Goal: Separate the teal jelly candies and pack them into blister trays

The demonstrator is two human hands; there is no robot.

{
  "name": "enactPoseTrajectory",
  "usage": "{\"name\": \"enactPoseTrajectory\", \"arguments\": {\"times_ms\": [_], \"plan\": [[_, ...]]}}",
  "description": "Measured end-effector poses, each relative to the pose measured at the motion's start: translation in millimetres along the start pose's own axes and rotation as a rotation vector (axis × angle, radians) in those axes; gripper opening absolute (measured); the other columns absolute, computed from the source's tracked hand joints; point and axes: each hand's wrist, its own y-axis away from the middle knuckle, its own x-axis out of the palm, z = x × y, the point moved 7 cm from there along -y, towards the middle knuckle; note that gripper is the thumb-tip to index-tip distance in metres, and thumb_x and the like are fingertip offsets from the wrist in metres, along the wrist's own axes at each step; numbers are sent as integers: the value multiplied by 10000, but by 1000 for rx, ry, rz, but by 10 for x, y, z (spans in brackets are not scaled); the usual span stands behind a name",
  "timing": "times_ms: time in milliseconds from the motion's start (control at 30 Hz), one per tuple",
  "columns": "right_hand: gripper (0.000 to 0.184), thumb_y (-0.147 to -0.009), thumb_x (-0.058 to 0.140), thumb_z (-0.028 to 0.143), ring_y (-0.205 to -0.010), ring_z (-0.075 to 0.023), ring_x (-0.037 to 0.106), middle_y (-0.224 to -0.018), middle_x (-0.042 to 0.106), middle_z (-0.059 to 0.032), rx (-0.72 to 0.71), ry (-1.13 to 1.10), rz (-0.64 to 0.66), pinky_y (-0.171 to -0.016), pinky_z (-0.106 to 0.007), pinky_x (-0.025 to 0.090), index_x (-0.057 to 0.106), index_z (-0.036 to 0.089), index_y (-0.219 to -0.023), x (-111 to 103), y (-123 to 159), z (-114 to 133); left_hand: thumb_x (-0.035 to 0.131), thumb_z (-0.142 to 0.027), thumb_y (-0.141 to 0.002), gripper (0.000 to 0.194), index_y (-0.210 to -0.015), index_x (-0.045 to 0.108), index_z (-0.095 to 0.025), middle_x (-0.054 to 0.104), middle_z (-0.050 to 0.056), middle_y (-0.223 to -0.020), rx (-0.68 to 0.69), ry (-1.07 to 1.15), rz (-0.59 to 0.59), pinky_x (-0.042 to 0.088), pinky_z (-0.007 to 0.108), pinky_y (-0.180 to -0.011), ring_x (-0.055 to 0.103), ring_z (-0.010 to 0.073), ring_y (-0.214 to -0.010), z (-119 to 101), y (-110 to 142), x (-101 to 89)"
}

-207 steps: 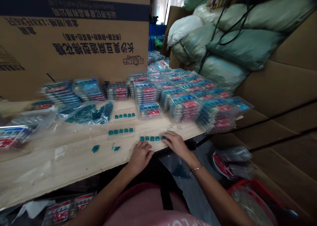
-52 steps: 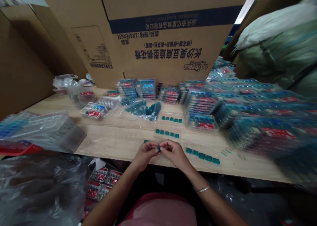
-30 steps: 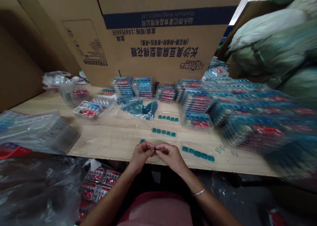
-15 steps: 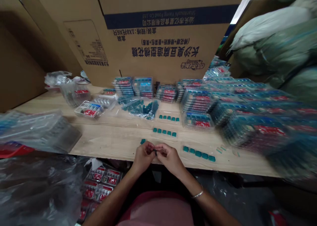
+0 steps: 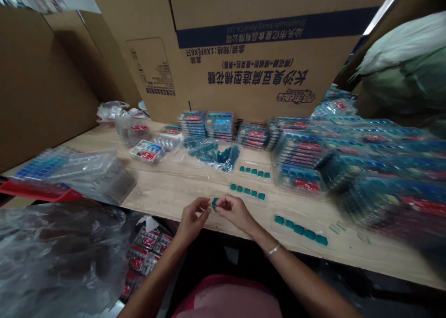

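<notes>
My right hand point(image 5: 235, 212) has thumb and fingers pinched at the edge of a small teal piece point(image 5: 214, 204) near the table's front edge. Just left of it, my left hand point(image 5: 194, 219) is loosely curved, its thumb and fingers apart with nothing visible between them. Beyond my hands lies a clear tray holding a row of teal pieces point(image 5: 247, 191), with another similar row point(image 5: 254, 171) behind it. To the right sits a third row of larger-looking teal pieces point(image 5: 298, 229). A clear bag of teal pieces point(image 5: 216, 154) rests farther back.
Stacks of filled clear packs point(image 5: 301, 146) crowd the right side, blurred nearest me. Empty-looking clear trays point(image 5: 101, 174) stand at the left by a red tray point(image 5: 38, 191). A large cardboard box point(image 5: 251, 6) rises behind. Small strips point(image 5: 337, 227) lie at right.
My hands have come apart; earlier their fingertips met around a small dark thing. My right fingers are now at the teal piece on the table. The view has turned left.
</notes>
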Motion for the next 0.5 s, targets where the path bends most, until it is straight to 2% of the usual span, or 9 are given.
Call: {"name": "enactPoseTrajectory", "arguments": {"times_ms": [67, 167, 267, 333, 500], "plan": [[14, -758, 590, 152, -659, -127, 582, -721, 620, -7, -91, 261, 41, -630, -241, 459, 594, 165, -762, 72, -288, 81, 617, -211, -724, 252, -975, 630, -193, 662, 77, -948, 103, -366, -105, 446, 391, -838, 574, 237, -920, 21, -64, -219], [114, -744, 572, 50, -756, -145, 578, -790, 617, -34, -240, 555, 145, -717, -256, 441, 601, 160, -748, 261, -708, 188, 582, -188, -758, 221, -972, 631, -164, 641, 106, -950, 191, -726, -106, 435, 441, -851, 558, 264, -912, 103, -121, -298], [159, -707, 594, 1, -761, -145, 578, -770, 617, -29, -293, 596, 246, -727, -245, 428, 611, 158, -689, 439, -989, 183, 538, -186, -806, 184, -965, 624, -155, 623, 95, -922, 277, -832, -40, 456, 404, -813, 553, 243, -869, 157, -114, -227], [168, -698, 604, -6, -710, -137, 576, -721, 613, -17, -304, 608, 294, -692, -231, 424, 614, 155, -651, 515, -1071, 138, 524, -177, -819, 172, -958, 623, -155, 613, 89, -918, 313, -852, -28, 456, 391, -810, 545, 235, -869, 159, -95, -192], [164, -721, 588, -11, -697, -122, 574, -742, 624, -14, -312, 620, 296, -666, -209, 420, 641, 144, -721, 471, -1047, 54, 512, -166, -827, 166, -946, 629, -166, 596, 83, -915, 301, -873, -32, 451, 385, -794, 532, 231, -866, 145, -83, -179]]}}
